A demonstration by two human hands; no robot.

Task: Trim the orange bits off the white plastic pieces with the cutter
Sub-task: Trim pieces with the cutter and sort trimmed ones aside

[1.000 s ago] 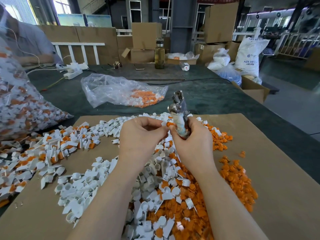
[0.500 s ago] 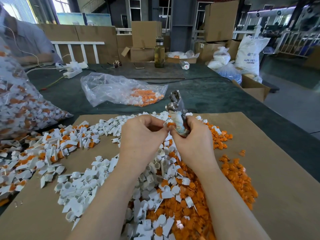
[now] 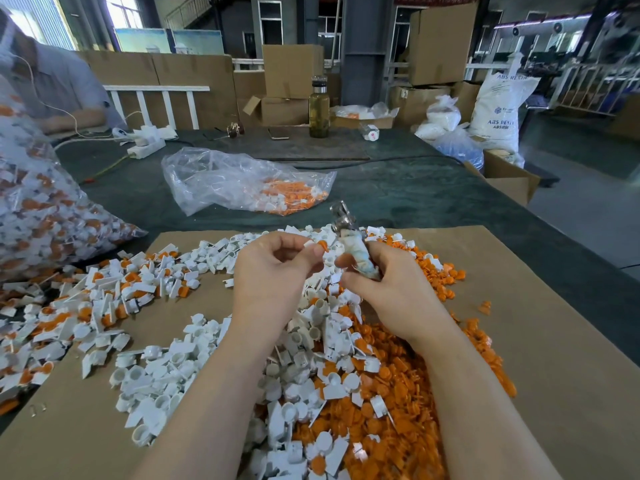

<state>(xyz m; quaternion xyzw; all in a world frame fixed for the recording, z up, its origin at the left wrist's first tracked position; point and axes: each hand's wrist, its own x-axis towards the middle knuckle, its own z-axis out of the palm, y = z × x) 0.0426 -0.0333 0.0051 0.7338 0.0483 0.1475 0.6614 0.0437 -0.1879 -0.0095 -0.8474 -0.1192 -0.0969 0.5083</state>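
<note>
My left hand [image 3: 273, 275] pinches a small white plastic piece with an orange bit [image 3: 320, 244] between thumb and fingertips. My right hand [image 3: 391, 289] grips the cutter [image 3: 349, 240] by its wrapped handles, metal jaws pointing up and away. The piece sits just left of the cutter, a small gap between my two hands. Below them, a heap of white pieces [image 3: 304, 344] and cut orange bits [image 3: 391, 393] covers a brown cardboard sheet [image 3: 554, 375]. More untrimmed white-and-orange pieces [image 3: 114, 289] lie spread to the left.
A clear bag with orange and white parts [image 3: 249, 188] lies on the green table [image 3: 398, 195] beyond the cardboard. A big full bag [image 3: 38, 209] stands at the left. Another person [image 3: 52, 88] sits far left. A bottle [image 3: 318, 109], power strip [image 3: 145, 147] and boxes stand behind.
My hands have drawn slightly apart; the piece in my left hand now sits clear of the cutter, and the cutter has tilted a little to the left.
</note>
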